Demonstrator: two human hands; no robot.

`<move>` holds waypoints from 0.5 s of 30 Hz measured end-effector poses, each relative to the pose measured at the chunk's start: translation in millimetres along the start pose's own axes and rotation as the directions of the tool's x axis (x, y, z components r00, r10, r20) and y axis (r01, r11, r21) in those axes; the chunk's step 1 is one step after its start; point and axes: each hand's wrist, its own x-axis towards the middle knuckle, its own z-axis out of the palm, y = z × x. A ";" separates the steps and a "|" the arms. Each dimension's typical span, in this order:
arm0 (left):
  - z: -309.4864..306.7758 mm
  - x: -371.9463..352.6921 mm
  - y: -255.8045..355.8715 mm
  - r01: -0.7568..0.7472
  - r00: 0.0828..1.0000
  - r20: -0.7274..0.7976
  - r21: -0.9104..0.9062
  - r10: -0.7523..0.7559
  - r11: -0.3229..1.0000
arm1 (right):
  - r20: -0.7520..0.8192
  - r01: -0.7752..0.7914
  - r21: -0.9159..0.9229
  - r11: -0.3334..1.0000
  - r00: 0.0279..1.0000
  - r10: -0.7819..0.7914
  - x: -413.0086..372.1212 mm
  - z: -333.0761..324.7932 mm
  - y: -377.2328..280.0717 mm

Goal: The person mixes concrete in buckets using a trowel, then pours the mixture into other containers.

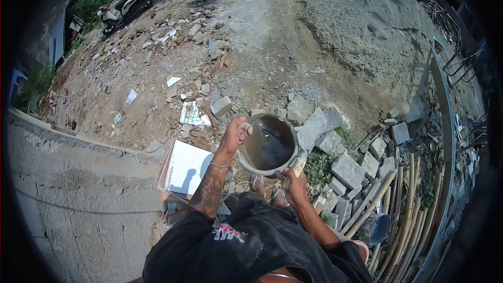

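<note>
A round grey bucket (pixel 251 153) is tilted in front of my body, and I look down into its dark interior, where a little liquid seems to glint at the bottom. My left hand (pixel 237 135) is closed at the bucket's upper left edge. At the lower right rim my right hand (pixel 296 184) grips the bucket, thumb up against the edge. A small pale yellowish piece (pixel 299 166) shows beside that thumb; whether it is held too, I cannot tell. My sandalled feet (pixel 277 195) are partly visible below the bucket.
Broken concrete blocks (pixel 348 170) and bamboo poles (pixel 406 220) lie to the right, with another bucket (pixel 379 229) among them. A white board (pixel 187 166) lies left, by a concrete wall (pixel 78 188). Ahead are rubble, a sand heap (pixel 367 18) and parked motorbikes (pixel 124 8).
</note>
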 end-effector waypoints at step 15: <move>-151.4 23.3 -34.2 0.127 0.900 -0.381 -0.237 -0.213 0.963 | 0.034 0.079 -0.625 0.777 0.997 -0.074 184.2 10.3 68.4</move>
